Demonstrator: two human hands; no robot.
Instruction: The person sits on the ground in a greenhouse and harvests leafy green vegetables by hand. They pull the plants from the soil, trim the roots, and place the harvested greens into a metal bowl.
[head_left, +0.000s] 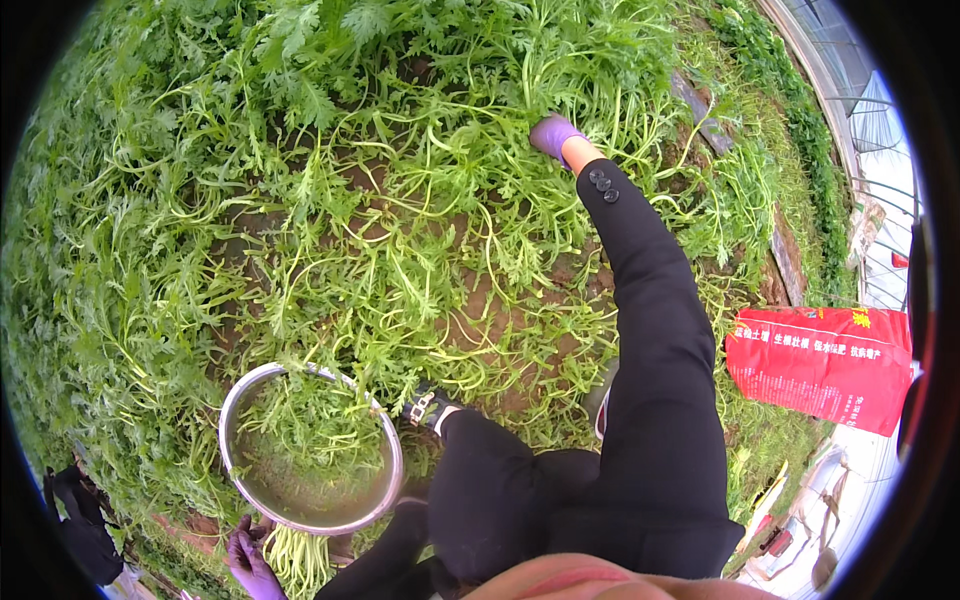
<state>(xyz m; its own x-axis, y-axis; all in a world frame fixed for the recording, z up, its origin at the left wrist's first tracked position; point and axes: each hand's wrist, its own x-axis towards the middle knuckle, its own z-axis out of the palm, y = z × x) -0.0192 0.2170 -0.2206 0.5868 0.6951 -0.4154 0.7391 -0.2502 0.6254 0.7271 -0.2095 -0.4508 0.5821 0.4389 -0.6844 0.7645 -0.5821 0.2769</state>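
My right hand (559, 138), in a purple glove, reaches far forward into leafy chrysanthemum greens (547, 82). It is at the foot of the standing stems; leaves hide its fingers, so its grip cannot be made out. My left hand (253, 561), gloved in purple too, is at the lower left edge. It is beside a bundle of pale cut stems (296, 561), and whether it grips them is unclear. Just above the bundle sits a round metal basin (315, 513), with loose greens (319, 427) piled in its upper part.
Bent and fallen greens (397, 277) cover the soil before me. My shoe (426, 407) is right of the basin. A red printed sack (821, 364) lies at the right. Boards (701, 112) edge the bed. Dark cloth (84, 525) shows at lower left.
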